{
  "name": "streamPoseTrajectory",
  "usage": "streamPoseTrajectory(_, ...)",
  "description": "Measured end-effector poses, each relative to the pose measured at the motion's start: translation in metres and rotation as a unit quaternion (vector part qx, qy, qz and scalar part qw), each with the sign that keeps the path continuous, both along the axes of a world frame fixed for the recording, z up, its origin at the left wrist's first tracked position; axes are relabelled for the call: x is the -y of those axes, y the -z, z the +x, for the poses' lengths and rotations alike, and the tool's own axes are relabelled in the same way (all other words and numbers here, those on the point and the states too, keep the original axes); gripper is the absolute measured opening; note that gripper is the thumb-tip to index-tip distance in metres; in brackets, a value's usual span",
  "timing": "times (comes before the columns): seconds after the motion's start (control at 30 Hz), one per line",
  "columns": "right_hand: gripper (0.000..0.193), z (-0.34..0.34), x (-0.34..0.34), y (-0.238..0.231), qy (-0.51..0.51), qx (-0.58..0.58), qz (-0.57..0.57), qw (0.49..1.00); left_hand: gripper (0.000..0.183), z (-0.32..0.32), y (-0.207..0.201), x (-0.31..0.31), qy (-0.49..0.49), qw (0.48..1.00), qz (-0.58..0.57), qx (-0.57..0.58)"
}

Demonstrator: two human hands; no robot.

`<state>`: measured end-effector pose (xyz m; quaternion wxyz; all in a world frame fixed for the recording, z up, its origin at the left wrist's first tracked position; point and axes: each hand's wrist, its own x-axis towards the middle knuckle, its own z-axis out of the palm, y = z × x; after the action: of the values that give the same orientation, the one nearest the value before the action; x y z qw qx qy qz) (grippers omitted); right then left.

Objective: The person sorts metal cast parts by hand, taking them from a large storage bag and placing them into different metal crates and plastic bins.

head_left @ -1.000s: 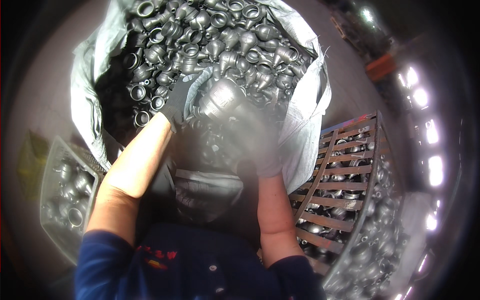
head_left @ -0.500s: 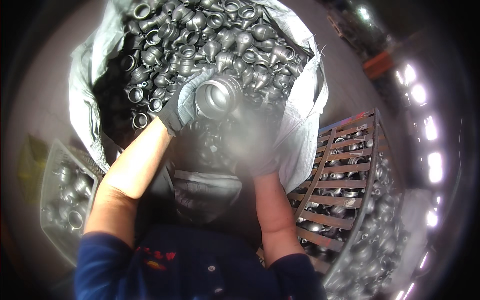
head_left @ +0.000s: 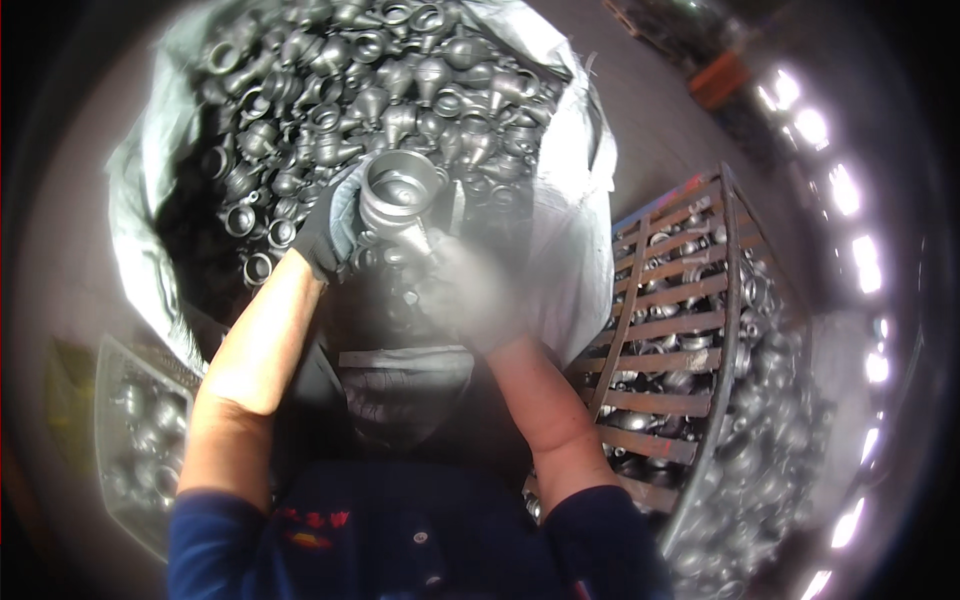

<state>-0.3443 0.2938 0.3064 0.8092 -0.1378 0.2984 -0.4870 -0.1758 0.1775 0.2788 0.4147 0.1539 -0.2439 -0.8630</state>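
Note:
A grey metal casting (head_left: 402, 188) with a wide round mouth and a narrower neck is held up over a large white sack. My left hand (head_left: 340, 222), in a dark and pale glove, grips it from the left side, fingers wrapped round behind it. The mouth tilts up toward me, showing the hollow inside. My right hand (head_left: 468, 290) is at the casting's narrow lower end, seemingly touching it, but haze and motion smear its fingers. Many similar castings (head_left: 430, 75) fill the sack (head_left: 575, 215) beyond my hands.
At right stands a rusty slatted metal crate (head_left: 665, 325) heaped with more castings. A pale plastic basket (head_left: 103, 430) with castings sits at lower left, beside a yellowish item (head_left: 70, 400). An orange-red object (head_left: 718, 80) lies at the far right.
My right hand has moved left and in to the casting's narrow end. The casting has tipped, so its neck now shows below the mouth. The whole view has shifted somewhat.

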Motion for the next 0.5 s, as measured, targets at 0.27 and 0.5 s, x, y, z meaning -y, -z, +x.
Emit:
streamPoseTrajectory(0.27, 0.028, -0.089, -0.006, -0.018, -0.006, -0.018, -0.091, 0.996, 0.044, -0.035, -0.018, -0.022, 0.046, 0.989, -0.097, 0.101)
streamPoseTrajectory(0.5, 0.021, -0.242, -0.043, -0.106, 0.285, -0.151, -0.090, 0.942, 0.048, -0.028, -0.010, -0.007, 0.041, 0.966, -0.119, 0.226)
